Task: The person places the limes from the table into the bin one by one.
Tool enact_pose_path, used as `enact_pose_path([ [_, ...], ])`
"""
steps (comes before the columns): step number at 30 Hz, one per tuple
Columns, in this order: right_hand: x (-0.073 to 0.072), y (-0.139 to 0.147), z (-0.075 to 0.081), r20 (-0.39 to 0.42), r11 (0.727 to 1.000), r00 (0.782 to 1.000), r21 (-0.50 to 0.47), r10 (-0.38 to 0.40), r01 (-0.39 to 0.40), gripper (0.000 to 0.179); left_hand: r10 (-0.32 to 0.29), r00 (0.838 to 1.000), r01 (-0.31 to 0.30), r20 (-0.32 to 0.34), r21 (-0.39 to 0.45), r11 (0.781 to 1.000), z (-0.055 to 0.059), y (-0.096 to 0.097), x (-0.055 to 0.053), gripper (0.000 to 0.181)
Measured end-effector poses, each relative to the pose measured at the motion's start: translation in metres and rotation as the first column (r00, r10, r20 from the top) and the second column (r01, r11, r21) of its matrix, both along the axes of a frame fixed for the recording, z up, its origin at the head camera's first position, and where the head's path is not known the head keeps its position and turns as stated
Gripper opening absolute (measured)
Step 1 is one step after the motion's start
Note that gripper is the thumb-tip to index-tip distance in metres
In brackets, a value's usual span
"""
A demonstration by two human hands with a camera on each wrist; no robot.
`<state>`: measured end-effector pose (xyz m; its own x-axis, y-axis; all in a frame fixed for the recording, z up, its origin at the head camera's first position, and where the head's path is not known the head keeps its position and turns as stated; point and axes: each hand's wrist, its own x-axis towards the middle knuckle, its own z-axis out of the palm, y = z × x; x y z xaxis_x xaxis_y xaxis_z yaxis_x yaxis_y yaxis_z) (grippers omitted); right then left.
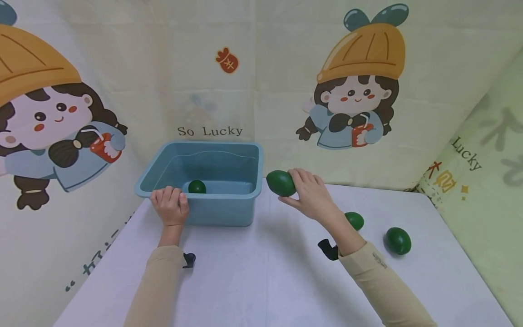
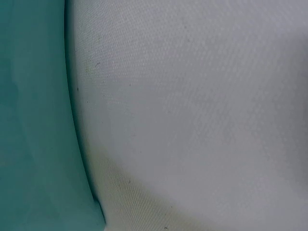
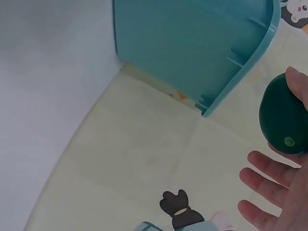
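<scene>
In the head view my left hand (image 1: 169,205) grips the near rim of a blue plastic basin (image 1: 216,211), fingers curled over its left part. Inside that basin lies one dark green avocado (image 1: 197,186). Just right of the basin, raised above the table, my right hand (image 1: 312,193) pinches another avocado (image 1: 281,183) between thumb and fingers. The right wrist view shows this held avocado (image 3: 281,118) with a pale stem spot, the other fingers (image 3: 264,187) spread apart from it. The left wrist view has only the basin's wall (image 2: 38,120) and white tablecloth.
Two more avocados lie on the table at the right: one (image 1: 355,220) partly behind my right forearm, another (image 1: 398,240) farther right. A patterned cloth (image 1: 278,91) with cartoon figures rises behind the white table (image 1: 245,281) and along its sides.
</scene>
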<state>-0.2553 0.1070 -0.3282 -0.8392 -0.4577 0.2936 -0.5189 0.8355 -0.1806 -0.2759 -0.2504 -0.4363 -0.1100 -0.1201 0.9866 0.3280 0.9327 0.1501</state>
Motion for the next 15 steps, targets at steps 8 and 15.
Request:
enact_pose_path([
  [8, -0.006, -0.007, 0.001, 0.006, 1.0, 1.0, 0.013, 0.007, -0.007, 0.069, -0.002, 1.0, 0.002, -0.008, 0.006, 1.0, 0.0, 0.0, 0.0, 0.043],
  [15, -0.01, -0.013, 0.003, 0.018, 1.0, 1.0, 0.009, 0.02, -0.021, 0.068, -0.002, 1.0, 0.002, -0.002, 0.009, 1.0, 0.001, 0.001, 0.001, 0.036],
])
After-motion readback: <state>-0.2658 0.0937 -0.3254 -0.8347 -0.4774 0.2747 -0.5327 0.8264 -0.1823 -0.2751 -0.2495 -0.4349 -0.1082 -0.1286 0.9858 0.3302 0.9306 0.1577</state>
